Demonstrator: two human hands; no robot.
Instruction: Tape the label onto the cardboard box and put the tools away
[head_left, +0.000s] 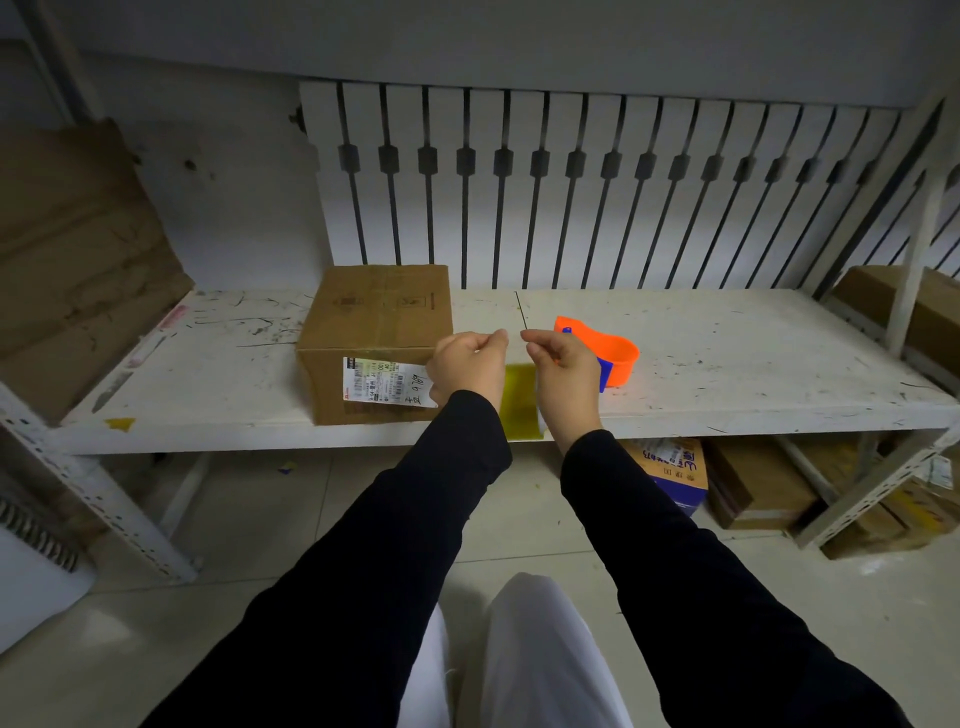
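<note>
We pinch a yellowish strip of tape (519, 400) between our left hand (467, 366) and right hand (563, 371), just beside the cardboard box (376, 332) whose label (387, 382) faces us, and slack could let it fold onto itself.

A brown box (375, 332) bearing a white printed label (387, 382) is sitting by an orange-and-blue dispenser (605, 356) on a scuffed white shelf (727, 364).

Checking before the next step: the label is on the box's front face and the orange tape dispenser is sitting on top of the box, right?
Not quite. In the head view the label is on the box front, but the orange tape dispenser sits on the shelf, right of the box.
</note>
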